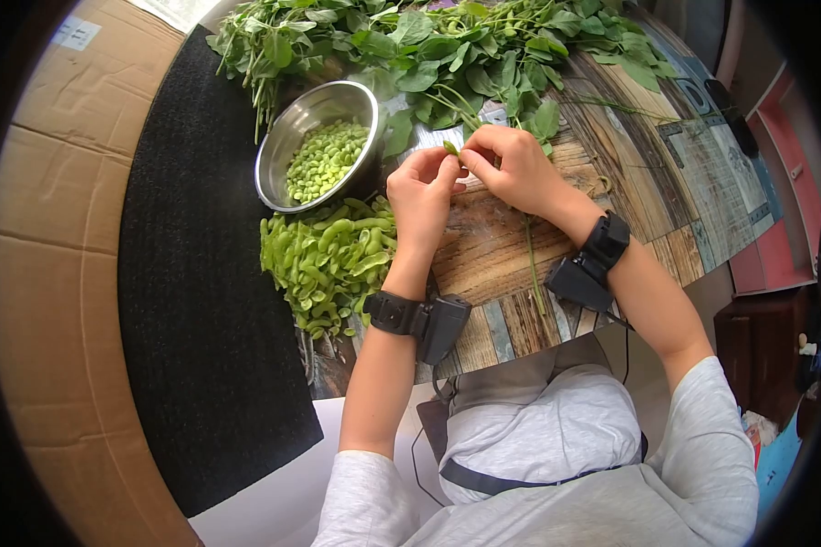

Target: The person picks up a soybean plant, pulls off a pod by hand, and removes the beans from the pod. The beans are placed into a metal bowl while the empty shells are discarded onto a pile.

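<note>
A small green bean pod (451, 148) is pinched between my two hands over the table. My left hand (424, 187) has its thumb and forefinger closed at the pod's lower left. From the other side my right hand (513, 169) grips it with fingers curled. Left of them a steel bowl (266, 173) tilts slightly and holds many shelled green beans (327, 159). Below the bowl, by my left wrist, lies a pile of green pods (328, 260). My fingers partly cover the pod, so its split or whole state cannot be told.
Leafy bean stalks (429, 46) are heaped along the table's far side. A black mat (201, 273) and a cardboard sheet (55, 273) lie to the left. The wood-patterned table (629, 155) curves round to the right. A loose stem (533, 264) lies near the front edge.
</note>
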Available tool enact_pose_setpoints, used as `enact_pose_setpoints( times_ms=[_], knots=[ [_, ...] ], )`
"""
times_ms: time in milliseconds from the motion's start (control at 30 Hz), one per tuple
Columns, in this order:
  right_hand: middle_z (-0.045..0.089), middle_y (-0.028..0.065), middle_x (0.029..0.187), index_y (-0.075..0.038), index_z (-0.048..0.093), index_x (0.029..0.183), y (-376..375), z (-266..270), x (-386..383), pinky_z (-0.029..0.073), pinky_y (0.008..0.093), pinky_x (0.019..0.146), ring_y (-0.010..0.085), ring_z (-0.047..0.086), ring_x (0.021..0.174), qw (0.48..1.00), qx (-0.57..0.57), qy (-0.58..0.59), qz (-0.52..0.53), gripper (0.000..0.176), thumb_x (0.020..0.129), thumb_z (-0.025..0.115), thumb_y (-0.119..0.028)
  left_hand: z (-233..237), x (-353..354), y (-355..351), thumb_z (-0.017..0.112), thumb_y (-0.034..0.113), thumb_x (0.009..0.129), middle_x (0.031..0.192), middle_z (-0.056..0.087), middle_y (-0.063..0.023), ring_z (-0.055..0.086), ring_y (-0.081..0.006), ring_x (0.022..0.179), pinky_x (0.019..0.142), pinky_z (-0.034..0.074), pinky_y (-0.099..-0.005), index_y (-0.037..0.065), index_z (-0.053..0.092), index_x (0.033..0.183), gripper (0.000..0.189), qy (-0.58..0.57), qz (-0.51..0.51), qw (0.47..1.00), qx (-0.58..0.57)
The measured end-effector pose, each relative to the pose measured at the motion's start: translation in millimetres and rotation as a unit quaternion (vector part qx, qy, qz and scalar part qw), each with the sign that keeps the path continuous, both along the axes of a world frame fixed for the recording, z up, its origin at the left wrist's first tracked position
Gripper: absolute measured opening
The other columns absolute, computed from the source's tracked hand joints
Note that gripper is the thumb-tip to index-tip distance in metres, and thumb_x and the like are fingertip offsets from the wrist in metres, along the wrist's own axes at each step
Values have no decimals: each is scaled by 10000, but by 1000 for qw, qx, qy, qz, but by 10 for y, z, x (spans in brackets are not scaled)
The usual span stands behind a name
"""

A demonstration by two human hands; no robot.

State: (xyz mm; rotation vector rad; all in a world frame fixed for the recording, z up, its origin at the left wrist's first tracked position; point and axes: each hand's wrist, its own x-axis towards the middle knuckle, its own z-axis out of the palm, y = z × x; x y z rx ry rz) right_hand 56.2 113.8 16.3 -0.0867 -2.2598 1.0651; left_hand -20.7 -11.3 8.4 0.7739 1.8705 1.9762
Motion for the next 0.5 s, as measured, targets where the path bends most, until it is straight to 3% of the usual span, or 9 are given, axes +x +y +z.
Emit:
enact_pose_setpoints(
  times_ms=[200, 500],
  knots=[
    [580, 152, 697, 16, 576, 732, 12, -17, -6, 450, 358, 575, 286, 577, 629, 1000, -13, -6, 8, 195, 769, 594, -175, -32, -19, 3, 571, 62, 850, 860, 632, -102, 634, -154, 759, 608, 547, -244, -70, 581, 947, 165, 5, -16, 1000, 11],
    [558, 140, 728, -4, 545, 776, 19, -49, -14, 452, 399, 598, 325, 567, 664, 996, 93, 8, -4, 167, 808, 547, -168, -12, -5, 2, 568, 66, 836, 844, 625, -77, 623, -126, 730, 581, 541, -233, -55, 589, 922, 150, -22, -23, 999, -5]
  ],
)
